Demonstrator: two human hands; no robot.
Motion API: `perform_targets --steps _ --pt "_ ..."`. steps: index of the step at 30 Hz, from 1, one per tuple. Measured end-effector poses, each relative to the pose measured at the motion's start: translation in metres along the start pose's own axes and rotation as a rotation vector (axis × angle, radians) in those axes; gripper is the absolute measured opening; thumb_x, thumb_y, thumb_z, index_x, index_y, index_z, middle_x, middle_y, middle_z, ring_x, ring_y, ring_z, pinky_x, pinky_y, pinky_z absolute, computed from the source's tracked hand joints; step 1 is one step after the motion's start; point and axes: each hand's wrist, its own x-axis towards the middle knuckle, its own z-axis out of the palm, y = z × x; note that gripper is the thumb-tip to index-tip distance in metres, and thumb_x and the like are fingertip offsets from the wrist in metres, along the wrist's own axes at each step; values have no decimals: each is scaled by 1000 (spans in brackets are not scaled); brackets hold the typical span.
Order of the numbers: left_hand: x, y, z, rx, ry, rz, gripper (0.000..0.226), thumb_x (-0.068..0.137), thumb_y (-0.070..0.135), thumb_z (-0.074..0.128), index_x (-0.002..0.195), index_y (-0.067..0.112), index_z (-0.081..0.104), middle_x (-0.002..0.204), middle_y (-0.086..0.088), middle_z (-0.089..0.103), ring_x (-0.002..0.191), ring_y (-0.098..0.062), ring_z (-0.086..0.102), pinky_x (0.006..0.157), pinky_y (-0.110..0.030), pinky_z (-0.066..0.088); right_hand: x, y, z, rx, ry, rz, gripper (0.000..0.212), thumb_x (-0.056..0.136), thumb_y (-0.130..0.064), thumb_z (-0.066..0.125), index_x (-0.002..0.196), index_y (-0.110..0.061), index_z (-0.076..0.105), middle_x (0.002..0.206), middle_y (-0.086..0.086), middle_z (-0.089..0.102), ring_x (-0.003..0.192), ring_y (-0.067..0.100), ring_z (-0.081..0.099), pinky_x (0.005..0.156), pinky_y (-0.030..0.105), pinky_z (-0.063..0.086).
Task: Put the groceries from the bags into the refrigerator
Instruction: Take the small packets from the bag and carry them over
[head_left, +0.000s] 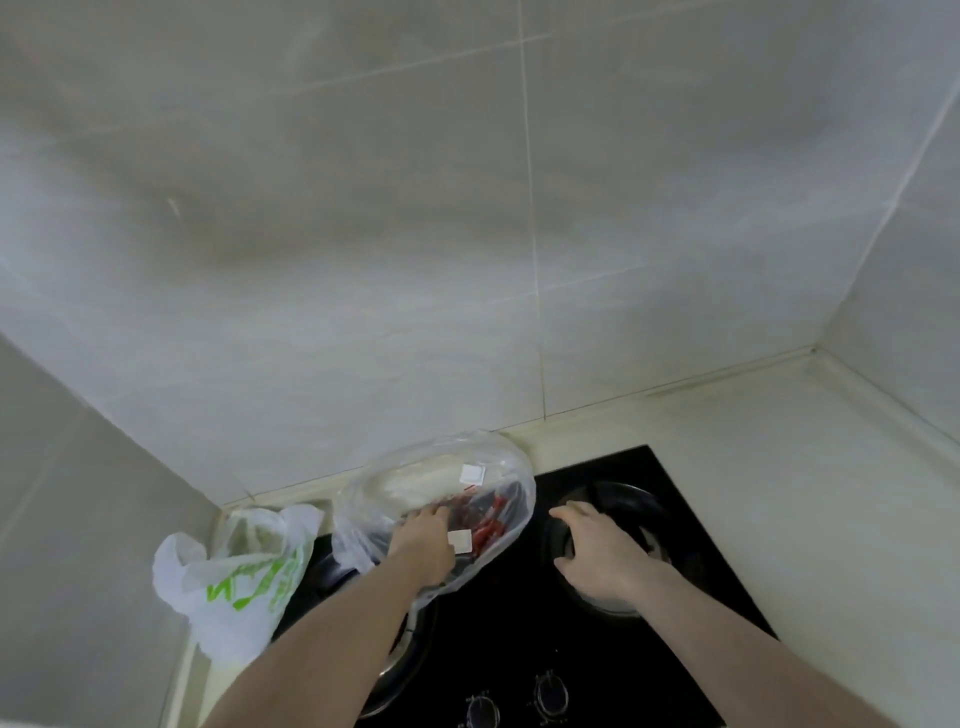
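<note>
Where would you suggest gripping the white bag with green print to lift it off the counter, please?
Probably by its loops, which stick up above the bag. Come from above and pinch both together: the body sags and leans in the corner by the wall, so side access is tight. The left hand is nearest.

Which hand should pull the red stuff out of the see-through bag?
Probably the left hand: it already reaches into the clear bag beside the red food. The right hand hovers over the burner.

Black glass hob (519, 639) set in pale countertop (779, 467); two control knobs (550, 693) at front edge; grey tiled wall (415, 234) behind.
</note>
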Motion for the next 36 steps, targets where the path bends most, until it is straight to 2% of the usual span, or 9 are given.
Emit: perform_targets --steps 3,7,12,22,26,29,33,36 --pt "14 2 10 55 -15 38 54 91 32 59 141 19 44 145 -9 48 133 -34 45 113 -47 37 0 7 6 1 -7 10 71 99 -28 62 161 -21 29 167 1 23 149 27 31 122 38 32" --pt "32 2 22 112 -10 59 53 87 33 62 137 19 46 142 -9 49 132 -33 45 111 -49 37 6 13 16 2 -8 21 70 99 -29 61 161 -22 28 167 0 21 150 28 30 121 42 34" --pt "39 -3 35 129 -24 92 41 90 26 58 130 21 52 137 -6 52 131 -33 42 108 -52 35 11 11 16 13 1 0 68 100 -27 60 160 -22 30 166 -1 22 150 27 30 122 40 33" --pt "44 -4 42 129 54 99 35 91 28 64 126 25 59 135 -2 55 130 -29 43 108 -45 35 27 4 10 22 49 -44 64 98 -24 60 157 -24 35 162 -3 28 147 22 34 119 36 36" --pt "33 -7 34 -20 125 56 40 95 36 62 134 32 57 138 2 56 128 -26 44 106 -43 39 46 -8 13 -2 51 -66 60 97 -22 58 154 -24 39 154 -3 37 139 23 42 115 37 40" --pt "17 -11 18 -160 211 6 48 93 40 62 140 40 54 127 6 61 119 -22 49 95 -39 48 73 -23 14 -34 63 -104 55 95 -17 56 149 -24 47 146 -2 45 133 25 47 113 37 41" --pt "0 -19 0 -376 301 -79 31 92 39 65 122 36 68 110 6 68 113 -22 52 91 -38 51 117 -41 16 -35 76 -152 52 92 -9 55 142 -24 58 141 -3 54 129 24 55 109 35 45" --pt "-8 -22 -9 -448 372 -92 26 92 39 66 118 35 71 108 7 71 106 -20 54 86 -34 49 153 -46 21 -57 26 -134 58 92 -4 56 148 -20 54 149 -1 51 134 25 53 112 35 44"
